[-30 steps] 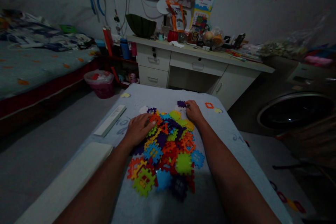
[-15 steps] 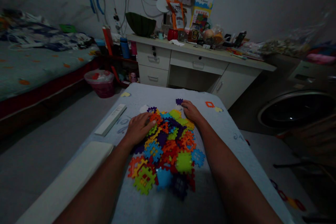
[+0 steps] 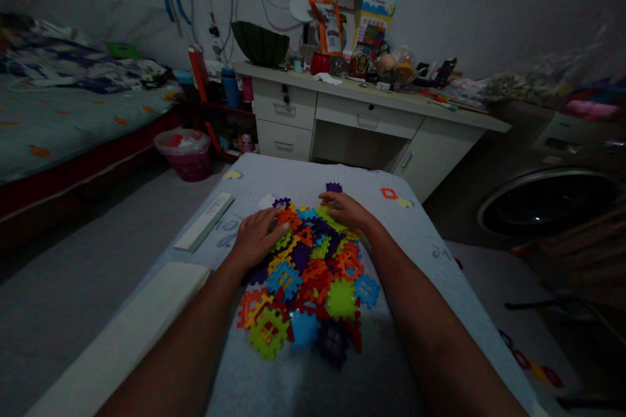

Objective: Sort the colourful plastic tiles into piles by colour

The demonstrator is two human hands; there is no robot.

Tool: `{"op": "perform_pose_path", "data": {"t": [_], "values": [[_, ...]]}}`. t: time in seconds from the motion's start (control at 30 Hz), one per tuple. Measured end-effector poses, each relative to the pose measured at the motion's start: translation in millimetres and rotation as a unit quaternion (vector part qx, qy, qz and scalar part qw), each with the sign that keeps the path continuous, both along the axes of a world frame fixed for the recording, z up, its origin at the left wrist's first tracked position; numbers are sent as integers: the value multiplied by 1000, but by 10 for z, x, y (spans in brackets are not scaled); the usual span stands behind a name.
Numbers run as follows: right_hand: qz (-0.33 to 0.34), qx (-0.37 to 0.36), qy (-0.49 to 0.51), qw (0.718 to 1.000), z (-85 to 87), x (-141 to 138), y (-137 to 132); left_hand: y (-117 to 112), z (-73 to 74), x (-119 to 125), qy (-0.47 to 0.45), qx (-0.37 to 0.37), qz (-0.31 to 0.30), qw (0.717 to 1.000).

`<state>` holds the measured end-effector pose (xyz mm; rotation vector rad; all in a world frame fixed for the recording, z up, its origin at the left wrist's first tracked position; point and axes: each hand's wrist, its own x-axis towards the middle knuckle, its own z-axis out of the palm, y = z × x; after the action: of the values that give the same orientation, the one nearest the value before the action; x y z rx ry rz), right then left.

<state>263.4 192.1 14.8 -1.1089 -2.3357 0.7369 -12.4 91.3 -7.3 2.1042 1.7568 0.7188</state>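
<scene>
A heap of colourful plastic interlocking tiles [image 3: 313, 273] with notched edges lies on the cloth-covered table [image 3: 415, 313]. My left hand [image 3: 259, 234] rests on the heap's left side, fingers stretched over orange and green tiles, with nothing gripped. At the far right of the heap, my right hand [image 3: 345, 210] hovers over or touches a lime green tile [image 3: 328, 216], its fingers apart. Just beyond those fingers a single purple tile [image 3: 334, 187] lies flat. An orange square frame tile [image 3: 388, 193] sits apart toward the far right corner.
A long white box [image 3: 204, 221] and a larger white slab [image 3: 161, 293] lie along the table's left side. Behind stands a cluttered white desk [image 3: 366, 107]. A pink bin [image 3: 188, 159] is left on the floor, a washing machine [image 3: 548, 189] right.
My right hand has moved back from the purple tile to the heap's far edge, slightly left. The purple tile stays where it was. My left hand has hardly moved.
</scene>
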Motion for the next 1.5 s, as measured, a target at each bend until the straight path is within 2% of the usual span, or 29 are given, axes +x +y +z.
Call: {"op": "perform_pose_path", "data": {"t": [0.27, 0.5, 0.7, 0.8, 0.9, 1.0, 1.1, 1.17, 1.3, 1.5], "values": [[10, 8, -62, 998, 237, 77, -61, 9, -13, -5, -5, 0, 0, 1000], [25, -41, -104, 993, 328, 44, -159, 8, -5, -9, -11, 3, -3, 1000], [19, -79, -87, 993, 444, 121, -156, -5, 52, 7, -17, -10, -2, 1000], [-26, -62, -64, 996, 535, 311, -113, -3, 53, 2, -15, -7, -1, 1000], [-124, -27, -43, 991, 594, 649, -54, 1, 51, -5, -13, -4, -2, 1000], [-252, -17, -12, 968, 584, 1074, -10, -3, 62, -2, -6, 1, 3, 1000], [-342, -47, -6, 938, 505, 1441, 0, -8, 75, 5, 4, 1, 5, 1000], [-363, -76, -23, 928, 434, 1589, -11, -5, 70, 5, 4, -2, 8, 1000], [-340, -127, -87, 928, 324, 1675, -32, 12, 24, -10, -4, -5, 8, 1000], [-353, -130, -179, 909, 286, 1715, -17, 34, -15, -31, -9, -6, -6, 1000]]}}
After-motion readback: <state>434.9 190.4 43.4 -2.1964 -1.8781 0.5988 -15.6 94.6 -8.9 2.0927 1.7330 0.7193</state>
